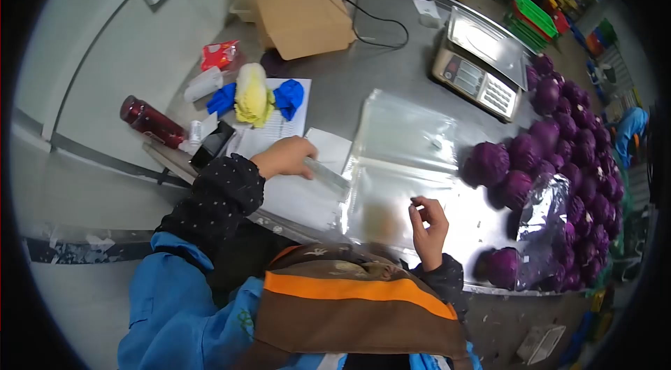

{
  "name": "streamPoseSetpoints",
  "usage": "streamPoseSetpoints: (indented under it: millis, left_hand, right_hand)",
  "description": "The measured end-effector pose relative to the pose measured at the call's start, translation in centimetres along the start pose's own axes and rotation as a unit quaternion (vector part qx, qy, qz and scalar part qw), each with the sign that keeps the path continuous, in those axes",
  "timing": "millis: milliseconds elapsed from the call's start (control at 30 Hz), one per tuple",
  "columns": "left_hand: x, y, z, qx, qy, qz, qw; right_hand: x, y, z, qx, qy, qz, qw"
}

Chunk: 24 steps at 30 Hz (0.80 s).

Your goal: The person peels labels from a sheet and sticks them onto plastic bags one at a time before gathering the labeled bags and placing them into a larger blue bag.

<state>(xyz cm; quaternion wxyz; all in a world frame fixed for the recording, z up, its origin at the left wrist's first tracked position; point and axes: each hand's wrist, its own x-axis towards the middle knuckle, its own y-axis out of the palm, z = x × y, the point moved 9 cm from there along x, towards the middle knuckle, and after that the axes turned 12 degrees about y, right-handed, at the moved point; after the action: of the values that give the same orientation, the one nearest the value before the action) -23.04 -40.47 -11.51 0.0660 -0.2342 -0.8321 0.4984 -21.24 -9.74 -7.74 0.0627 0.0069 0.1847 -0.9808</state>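
- The left hand [285, 158] rests on a stack of white paper sheets [300, 188] at the near edge of the steel table [391, 34], fingers curled and closed on a thin, pale strip [327, 174] that sticks out toward the plastic bags.
- The right hand [428, 224] is raised just above the near edge of a stack of clear plastic bags [405, 153], thumb and forefinger pressed together as if pinching something; what lies between them is too small to make out.
- The clear plastic bags lie flat in the middle of the table, between the paper sheets and the cabbages.
- A heap of purple cabbages [559, 139] fills the right side of the table, and one cabbage [487, 163] sits just beside the bags' right edge.
- One wrapped cabbage in a shiny clear bag [542, 230] lies near the right hand, with another purple head [502, 266] at the table's near edge.
- A weighing scale [481, 66] stands behind the bags, its black cable [363, 20] running back toward a cardboard box [297, 3].
- On the left lie blue gloves [288, 97], a pale yellow cabbage [253, 94], a red bottle [150, 122], a black phone [213, 145] and a red packet [220, 55].
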Motion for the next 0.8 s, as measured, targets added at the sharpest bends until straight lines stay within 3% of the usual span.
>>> streamPoseSetpoints:
  millis: [100,167,200,333,467,567,633,700,767,800]
  left_hand:
    - [-0.1,-4.2,-6.7,-0.014,0.013,0.046,0.999]
    - [-0.3,-6.0,-10.1,0.001,0.043,0.012,0.999]
    - [-0.4,-6.4,-11.3,-0.004,0.06,0.0,0.998]
    - [-1.1,-6.7,-12.3,-0.056,0.037,-0.005,0.998]
    - [-1.1,-6.1,-12.4,-0.064,-0.006,0.012,0.998]
    - [-0.7,-5.7,-12.5,-0.073,-0.017,0.03,0.997]
    - [-0.7,-5.1,-12.1,-0.081,-0.016,0.039,0.996]
    - [-0.9,-5.2,-12.3,-0.126,0.055,-0.004,0.99]
    - [-1.0,-5.3,-12.8,-0.082,0.038,-0.007,0.996]
    - [-1.0,-5.4,-13.0,-0.04,0.023,-0.008,0.999]
  right_hand:
    - [1.4,4.0,6.5,0.069,-0.058,0.07,0.993]
    - [1.7,7.0,7.3,0.066,-0.001,0.183,0.981]
    - [1.7,7.6,5.7,0.078,0.062,0.194,0.976]
    - [1.1,6.8,5.4,0.184,0.097,0.183,0.961]
    - [0.5,6.0,3.3,0.162,0.133,0.184,0.96]
    - [0.4,4.4,3.7,0.12,0.094,0.13,0.98]
    - [-0.1,3.0,5.7,-0.047,0.024,0.067,0.996]
    - [0.0,2.6,4.3,-0.033,0.044,0.07,0.996]
    - [-0.1,3.0,6.1,-0.082,-0.083,0.101,0.988]
    - [0.1,2.9,6.3,-0.103,-0.077,0.102,0.986]
